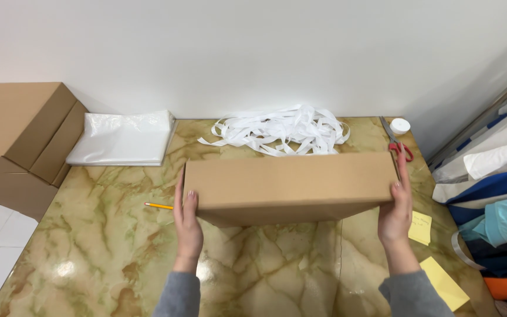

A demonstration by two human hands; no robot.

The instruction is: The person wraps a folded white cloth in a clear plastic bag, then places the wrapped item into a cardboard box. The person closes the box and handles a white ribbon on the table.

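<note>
Evidently balanced between both palms, the cardboard box (291, 186) hangs above the marble table (89, 246): left hand (187, 226) and right hand (395, 208) press its opposite ends, white ribbon (280, 130) lying beyond.

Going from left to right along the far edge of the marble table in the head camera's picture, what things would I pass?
Stacked cardboard boxes → pile of clear plastic bags → heap of white ribbon strips → red-handled scissors → small white round lid.
</note>
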